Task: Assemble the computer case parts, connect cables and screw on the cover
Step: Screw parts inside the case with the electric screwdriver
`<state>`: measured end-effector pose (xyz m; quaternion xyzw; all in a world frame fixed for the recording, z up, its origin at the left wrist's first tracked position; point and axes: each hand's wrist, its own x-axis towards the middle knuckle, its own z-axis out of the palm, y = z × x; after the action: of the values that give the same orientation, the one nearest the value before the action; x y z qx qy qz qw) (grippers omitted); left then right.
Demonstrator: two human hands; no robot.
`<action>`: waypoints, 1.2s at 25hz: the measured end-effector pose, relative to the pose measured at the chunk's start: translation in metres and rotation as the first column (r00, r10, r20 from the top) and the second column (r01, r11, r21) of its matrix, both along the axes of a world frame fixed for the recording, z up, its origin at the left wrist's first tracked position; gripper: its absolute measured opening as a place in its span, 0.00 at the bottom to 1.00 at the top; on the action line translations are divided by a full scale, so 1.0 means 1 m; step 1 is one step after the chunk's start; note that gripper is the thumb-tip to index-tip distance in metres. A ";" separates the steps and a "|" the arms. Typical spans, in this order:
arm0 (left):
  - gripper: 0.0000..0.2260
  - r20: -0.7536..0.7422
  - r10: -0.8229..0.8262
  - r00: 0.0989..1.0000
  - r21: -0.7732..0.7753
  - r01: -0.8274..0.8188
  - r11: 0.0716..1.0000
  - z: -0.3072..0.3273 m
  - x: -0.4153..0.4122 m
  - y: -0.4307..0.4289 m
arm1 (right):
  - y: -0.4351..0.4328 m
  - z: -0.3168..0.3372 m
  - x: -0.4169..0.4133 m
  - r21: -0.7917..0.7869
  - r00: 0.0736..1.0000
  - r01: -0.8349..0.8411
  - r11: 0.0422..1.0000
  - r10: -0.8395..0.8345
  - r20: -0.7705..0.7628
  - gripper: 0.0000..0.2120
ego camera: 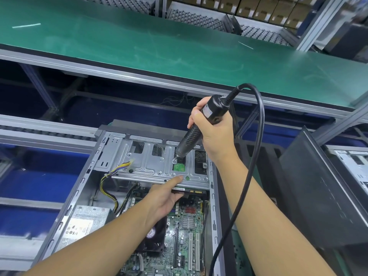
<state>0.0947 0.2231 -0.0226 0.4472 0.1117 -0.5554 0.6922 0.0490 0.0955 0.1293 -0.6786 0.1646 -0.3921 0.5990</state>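
In the head view, the open computer case (79,196) lies in the lower middle of the frame, with the motherboard (185,222) and the power supply (85,222) visible inside it. A metal drive cage (151,164) spans the far end of the case.

The right hand (215,134) is above the cage, and its grip is clamped round the black electric screwdriver (190,137). The tool is tilted and its tip touches a screw (174,160) on top of the cage. Its black cable (256,156) loops up and then runs down to the lower edge of the frame.

The left hand (163,198) comes in from the lower left. Its thumb lies flat on the near edge of the cage and its fingers go under this edge, so the grip pinches the cage.

A black side cover (310,196) leans at the right of the case. A green surface (179,46) crosses the upper part of the frame.
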 end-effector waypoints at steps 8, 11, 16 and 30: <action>0.22 0.006 0.000 1.000 0.010 0.000 1.000 -0.010 0.002 -0.001 | 0.000 0.000 -0.002 0.019 1.000 0.015 1.000 -0.016 0.010 0.07; 0.27 -0.005 0.001 1.000 0.000 -0.001 1.000 -0.009 0.002 -0.001 | 0.002 -0.002 0.000 0.018 1.000 0.011 1.000 -0.011 -0.015 0.07; 0.20 -0.001 0.009 1.000 0.011 -0.009 1.000 -0.004 0.001 -0.001 | 0.002 -0.005 0.003 0.011 0.999 0.018 1.000 -0.017 -0.038 0.08; 0.21 -0.022 0.012 1.000 -0.016 -0.013 1.000 -0.002 0.000 0.000 | -0.002 -0.004 0.001 0.039 1.000 0.022 0.999 -0.021 -0.023 0.05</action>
<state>0.0949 0.2233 -0.0247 0.4348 0.1177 -0.5569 0.6978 0.0497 0.0936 0.1254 -0.6693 0.1864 -0.3872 0.6062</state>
